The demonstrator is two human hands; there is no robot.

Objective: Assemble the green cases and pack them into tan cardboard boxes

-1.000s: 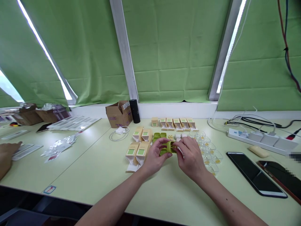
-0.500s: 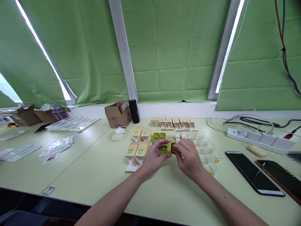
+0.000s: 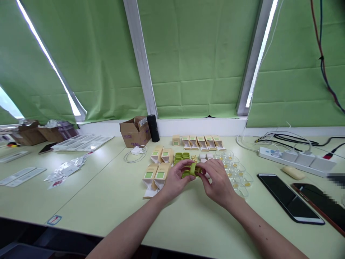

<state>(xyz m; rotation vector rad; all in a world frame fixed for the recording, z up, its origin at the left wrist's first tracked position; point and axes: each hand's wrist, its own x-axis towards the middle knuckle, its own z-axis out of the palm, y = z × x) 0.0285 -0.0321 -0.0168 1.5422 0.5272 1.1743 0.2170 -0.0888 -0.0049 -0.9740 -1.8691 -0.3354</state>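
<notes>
A small green box-like piece with a lighter green band is held above the table, between both hands. My left hand grips it from the left, thumb below and fingers above. From the right, my right hand has its thumb and fingertips at the piece's end; its fingers partly hide that side. Just behind the hands stand several green open boxes and small gold-coloured pieces. White blocks show behind my right hand. Clear plastic covers with yellow spots lie beside it.
Cardboard-coloured packets with green windows stand left, with more along the back. Further out are a carton, a black cylinder, a white power strip, a pale oblong object and a phone.
My right hand's fingers have shifted slightly at the green piece's right end, showing more of it. My left hand keeps its hold. The camera view has moved a little.
</notes>
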